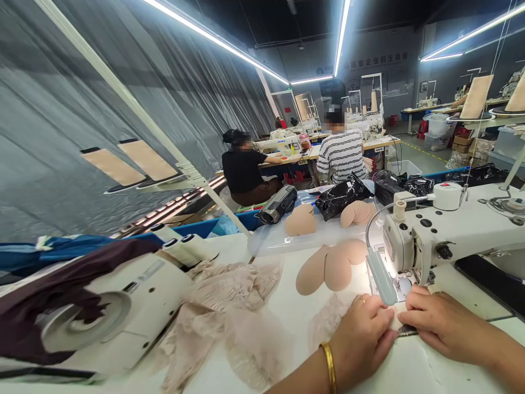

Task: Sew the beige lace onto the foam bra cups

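Just in front of the needle of a white sewing machine, my left hand and my right hand are close together. Both have their fingers pressed onto a small pale fabric piece, mostly hidden under them. A grey lamp head on a bendy neck lights the spot. Beige lace lies against my left hand's outer side. Beyond it rest joined beige bra cups, reaching toward the machine bed. A gold bangle circles my left wrist.
More beige lace fabric is heaped at the left, near a second machine draped with dark cloth. Stacked cups and a black plastic bag lie behind. A dark phone-like slab sits right. Two people sit ahead.
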